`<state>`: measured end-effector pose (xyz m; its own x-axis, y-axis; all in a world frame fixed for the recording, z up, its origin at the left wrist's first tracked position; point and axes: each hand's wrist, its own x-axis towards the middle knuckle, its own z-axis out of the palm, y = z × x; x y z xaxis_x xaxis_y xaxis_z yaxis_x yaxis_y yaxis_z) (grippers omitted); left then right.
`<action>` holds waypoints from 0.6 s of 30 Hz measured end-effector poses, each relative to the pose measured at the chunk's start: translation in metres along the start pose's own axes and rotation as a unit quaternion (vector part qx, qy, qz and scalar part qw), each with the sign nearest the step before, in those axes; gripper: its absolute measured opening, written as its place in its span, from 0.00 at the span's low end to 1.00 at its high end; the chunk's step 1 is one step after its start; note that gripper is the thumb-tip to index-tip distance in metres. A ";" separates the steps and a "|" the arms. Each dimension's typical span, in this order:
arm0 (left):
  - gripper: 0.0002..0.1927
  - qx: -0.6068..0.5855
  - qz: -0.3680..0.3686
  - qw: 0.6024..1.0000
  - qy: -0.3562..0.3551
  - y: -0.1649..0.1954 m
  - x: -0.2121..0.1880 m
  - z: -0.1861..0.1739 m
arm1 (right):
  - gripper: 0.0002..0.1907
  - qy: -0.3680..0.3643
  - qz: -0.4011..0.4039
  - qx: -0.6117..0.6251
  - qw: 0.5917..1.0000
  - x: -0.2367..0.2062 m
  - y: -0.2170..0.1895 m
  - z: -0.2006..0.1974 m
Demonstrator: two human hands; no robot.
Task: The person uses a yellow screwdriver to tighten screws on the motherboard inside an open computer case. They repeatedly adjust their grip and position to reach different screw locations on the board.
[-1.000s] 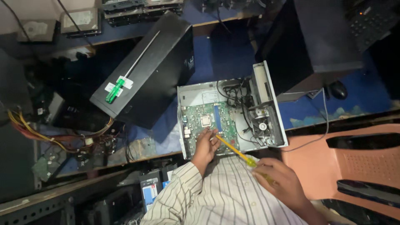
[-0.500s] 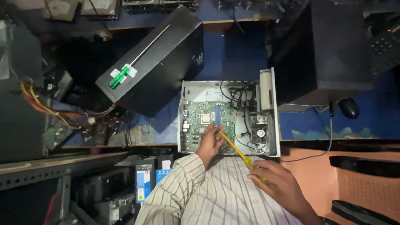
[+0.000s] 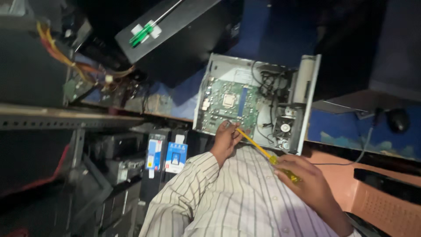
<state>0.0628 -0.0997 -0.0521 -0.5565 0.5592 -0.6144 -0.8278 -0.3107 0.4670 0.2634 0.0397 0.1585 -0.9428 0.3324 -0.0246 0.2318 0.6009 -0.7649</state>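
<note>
Far to the left of both hands, a bundle of yellow, red and orange wires (image 3: 57,48) hangs off a dark metal box, above a grey metal shelf rail (image 3: 66,117). Below that rail, left of the left hand, stand two blue-and-white boxes (image 3: 164,154). Up and to the left of the hands lies a black computer case (image 3: 184,39) tilted on the blue worktop (image 3: 267,30), with a green-and-white tag (image 3: 144,33) on its top face.

The left hand (image 3: 224,140), coming out of a striped sleeve (image 3: 184,193), rests at the near edge of the open desktop computer (image 3: 256,103), its fingertips curled down onto the lower rim of the green motherboard (image 3: 228,104). Whether it pinches anything there cannot be told.

The yellow screwdriver (image 3: 265,154) runs slantwise between the hands: its tip lies just beside the left hand's fingers at the board's edge, its handle sits in the right hand (image 3: 305,182), which is wrapped around it, down and to the right of the open computer. Beyond the screwdriver's shaft, a small fan (image 3: 285,127) and black cables (image 3: 269,85) fill the case's right part. Well to the right of the right hand, a black mouse (image 3: 398,119) sits on the worktop.
</note>
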 end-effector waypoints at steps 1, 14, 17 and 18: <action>0.28 0.002 -0.010 1.000 0.028 0.000 -0.002 -0.002 | 0.13 0.001 0.004 0.002 1.000 0.002 -0.001 -0.001; 0.10 -0.049 -0.085 0.995 -0.004 0.020 -0.004 -0.006 | 0.16 0.045 -0.028 -0.003 0.999 0.024 -0.026 -0.002; 0.07 -0.073 -0.093 0.992 -0.044 0.022 -0.003 -0.009 | 0.20 0.065 0.002 0.019 0.998 0.025 -0.033 0.002; 0.07 -0.079 -0.094 0.991 -0.055 0.023 -0.003 -0.010 | 0.22 0.071 0.011 0.030 0.997 0.026 -0.035 0.003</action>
<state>0.0444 -0.1162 -0.0457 -0.3868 0.6971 -0.6036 -0.9220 -0.3036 0.2403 0.2303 0.0250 0.1821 -0.8930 0.4475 0.0470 0.2329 0.5489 -0.8028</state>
